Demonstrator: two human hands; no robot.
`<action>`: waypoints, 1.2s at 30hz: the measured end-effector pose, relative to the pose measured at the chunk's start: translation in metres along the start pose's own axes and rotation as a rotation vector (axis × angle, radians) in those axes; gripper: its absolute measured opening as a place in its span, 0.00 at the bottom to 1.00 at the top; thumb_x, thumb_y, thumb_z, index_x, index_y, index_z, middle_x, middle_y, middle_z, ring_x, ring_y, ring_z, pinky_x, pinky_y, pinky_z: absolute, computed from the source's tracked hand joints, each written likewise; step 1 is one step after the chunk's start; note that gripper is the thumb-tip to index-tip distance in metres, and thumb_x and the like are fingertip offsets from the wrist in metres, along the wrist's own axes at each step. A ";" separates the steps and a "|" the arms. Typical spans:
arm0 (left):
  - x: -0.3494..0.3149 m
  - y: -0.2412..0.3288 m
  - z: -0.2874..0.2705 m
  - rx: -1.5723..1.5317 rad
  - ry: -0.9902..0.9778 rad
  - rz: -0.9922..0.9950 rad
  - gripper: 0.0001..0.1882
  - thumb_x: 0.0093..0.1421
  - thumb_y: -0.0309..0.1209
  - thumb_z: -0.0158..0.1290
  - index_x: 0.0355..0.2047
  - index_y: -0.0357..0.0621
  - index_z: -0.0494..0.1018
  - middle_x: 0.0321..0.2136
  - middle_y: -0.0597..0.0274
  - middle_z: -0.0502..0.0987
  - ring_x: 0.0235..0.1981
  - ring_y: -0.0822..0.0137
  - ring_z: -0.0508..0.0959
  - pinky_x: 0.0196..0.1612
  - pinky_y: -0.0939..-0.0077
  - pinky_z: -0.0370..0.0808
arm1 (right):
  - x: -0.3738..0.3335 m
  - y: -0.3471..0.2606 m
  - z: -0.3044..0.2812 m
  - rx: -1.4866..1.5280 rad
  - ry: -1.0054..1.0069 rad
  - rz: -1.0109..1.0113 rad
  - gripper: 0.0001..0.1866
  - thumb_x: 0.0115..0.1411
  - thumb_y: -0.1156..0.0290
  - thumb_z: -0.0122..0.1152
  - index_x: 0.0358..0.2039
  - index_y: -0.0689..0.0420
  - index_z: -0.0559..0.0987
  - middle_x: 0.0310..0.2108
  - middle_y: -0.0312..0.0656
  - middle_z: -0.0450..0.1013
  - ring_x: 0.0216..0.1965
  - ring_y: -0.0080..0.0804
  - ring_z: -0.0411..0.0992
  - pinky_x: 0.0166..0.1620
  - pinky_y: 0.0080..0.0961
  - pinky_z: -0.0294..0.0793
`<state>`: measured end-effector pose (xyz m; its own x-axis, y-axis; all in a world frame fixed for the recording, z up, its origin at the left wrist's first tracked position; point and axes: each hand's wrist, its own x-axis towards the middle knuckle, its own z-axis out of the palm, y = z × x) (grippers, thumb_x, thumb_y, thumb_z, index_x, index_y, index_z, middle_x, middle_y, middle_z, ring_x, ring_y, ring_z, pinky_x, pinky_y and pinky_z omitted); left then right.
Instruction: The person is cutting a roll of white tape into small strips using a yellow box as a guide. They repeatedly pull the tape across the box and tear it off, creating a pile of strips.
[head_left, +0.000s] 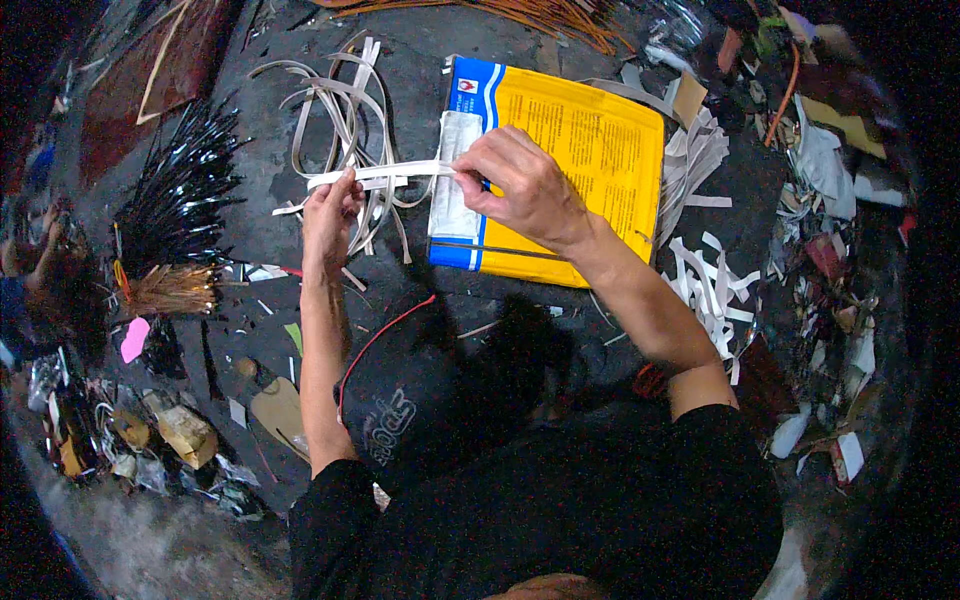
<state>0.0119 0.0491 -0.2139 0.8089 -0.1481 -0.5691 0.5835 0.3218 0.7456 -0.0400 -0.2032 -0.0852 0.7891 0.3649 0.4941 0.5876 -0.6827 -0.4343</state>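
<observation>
A flat white strip (400, 170) is stretched level between my two hands. My left hand (332, 215) pinches it near its left end, thumb on top. My right hand (520, 190) grips the other end with curled fingers, above a yellow and blue printed sheet or flat pack (590, 130). On that sheet's left side, partly under my right hand, lies a white pad-like piece (455, 210). Behind and beside my left hand is a loose tangle of pale strips (330, 100), with curled ends spreading over the dark surface.
Short cut white strips (708, 290) and a fan of pale strips (695, 155) lie right of the yellow sheet. Bundles of black bristles (185, 175) and brown bristles (175, 290) are at left. Orange-brown rods (540, 18) lie at the far edge. Scraps (830, 250) litter the right side.
</observation>
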 end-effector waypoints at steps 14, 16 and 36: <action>-0.064 0.034 0.096 0.325 -0.333 0.216 0.11 0.63 0.36 0.56 0.34 0.40 0.74 0.23 0.71 0.72 0.23 0.81 0.67 0.27 0.83 0.62 | -0.003 -0.002 0.005 0.006 0.013 0.036 0.07 0.50 0.77 0.66 0.31 0.60 0.78 0.30 0.42 0.72 0.34 0.40 0.72 0.39 0.32 0.73; -0.062 0.031 0.096 0.313 -0.330 0.257 0.11 0.62 0.35 0.57 0.33 0.40 0.73 0.23 0.70 0.73 0.23 0.81 0.68 0.26 0.84 0.64 | -0.006 -0.005 -0.002 -0.013 -0.007 0.080 0.07 0.50 0.77 0.65 0.31 0.60 0.78 0.30 0.43 0.72 0.34 0.40 0.72 0.39 0.33 0.73; -0.067 0.023 0.104 0.507 -0.209 0.430 0.10 0.61 0.32 0.56 0.35 0.38 0.70 0.26 0.66 0.74 0.28 0.78 0.71 0.31 0.81 0.69 | -0.025 -0.040 -0.009 -0.241 -0.137 0.232 0.18 0.56 0.71 0.61 0.48 0.59 0.76 0.41 0.42 0.71 0.41 0.38 0.70 0.44 0.33 0.70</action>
<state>-0.0207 -0.0306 -0.1226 0.9432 -0.2984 -0.1460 0.1287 -0.0769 0.9887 -0.0849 -0.1914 -0.0736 0.9229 0.2531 0.2901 0.3438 -0.8809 -0.3252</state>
